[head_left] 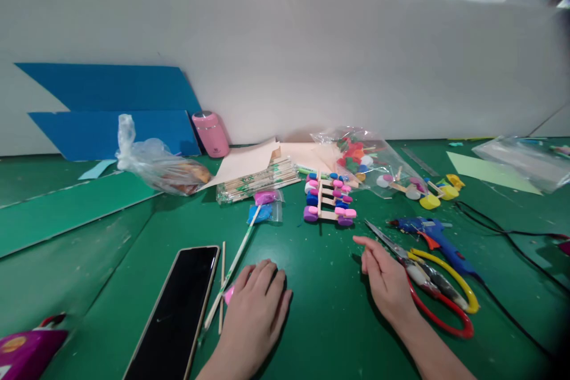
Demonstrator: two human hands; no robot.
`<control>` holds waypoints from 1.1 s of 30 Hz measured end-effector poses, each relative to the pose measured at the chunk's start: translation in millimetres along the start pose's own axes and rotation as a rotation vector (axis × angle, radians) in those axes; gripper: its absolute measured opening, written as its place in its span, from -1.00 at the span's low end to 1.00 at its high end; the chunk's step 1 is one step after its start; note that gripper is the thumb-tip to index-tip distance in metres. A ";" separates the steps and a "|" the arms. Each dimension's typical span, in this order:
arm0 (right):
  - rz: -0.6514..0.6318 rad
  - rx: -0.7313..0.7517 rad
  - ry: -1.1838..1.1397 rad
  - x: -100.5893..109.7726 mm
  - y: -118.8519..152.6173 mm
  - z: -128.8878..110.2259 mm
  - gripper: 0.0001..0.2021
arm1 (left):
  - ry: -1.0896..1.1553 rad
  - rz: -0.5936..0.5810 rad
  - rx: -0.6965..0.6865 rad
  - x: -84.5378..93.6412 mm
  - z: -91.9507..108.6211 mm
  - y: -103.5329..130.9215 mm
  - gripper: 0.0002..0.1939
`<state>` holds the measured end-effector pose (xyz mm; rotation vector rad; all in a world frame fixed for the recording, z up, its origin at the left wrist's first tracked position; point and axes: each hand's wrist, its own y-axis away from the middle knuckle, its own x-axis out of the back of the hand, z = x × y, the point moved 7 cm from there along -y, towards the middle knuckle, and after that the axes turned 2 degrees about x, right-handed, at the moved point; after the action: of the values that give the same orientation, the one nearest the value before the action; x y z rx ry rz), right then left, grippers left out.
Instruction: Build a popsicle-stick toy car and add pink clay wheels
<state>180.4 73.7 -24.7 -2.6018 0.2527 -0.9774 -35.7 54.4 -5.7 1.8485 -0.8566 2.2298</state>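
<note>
My left hand [258, 309] lies palm down on the green table, its fingers loosely extended. A small pink piece [228, 294] peeks out beside its index finger; the rest of the piece is hidden. Just left of this hand are a paper-wrapped pair of chopsticks [236, 261] and a thin bare wooden stick [223, 264]. My right hand [385, 282] rests with the index finger stretched toward the left, nothing visible in it. Close to its right side lie scissors [427, 285] with red and yellow handles. Ahead, between both hands, stand stick frames [327, 202] with pink, purple and blue wheels.
A smartphone [176, 309] lies at left. Behind are bundled wrapped chopsticks [258, 181], a pink cup [211, 134], a knotted plastic bag [164, 166] and small packets [260, 214]. At right lie a blue glue gun [427, 228], its black cord [507, 314] and a clear bag [383, 160].
</note>
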 end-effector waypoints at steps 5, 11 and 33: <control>-0.003 0.051 0.063 -4.4 -8.3 -10.9 -0.75 | 0.045 0.018 0.005 0.5 -1.3 0.6 -0.77; -0.213 0.224 0.126 -40.5 -31.0 -32.2 -0.64 | 0.064 0.036 0.009 1.3 -1.9 0.7 -0.79; -0.219 0.264 0.204 -58.6 -62.5 -17.9 -0.62 | 0.019 -0.039 0.026 -1.8 -0.9 -4.8 -0.82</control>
<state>127.4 143.4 -23.5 -2.3252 -0.1096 -1.2607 -34.0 59.3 -5.8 1.8360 -0.7854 2.2414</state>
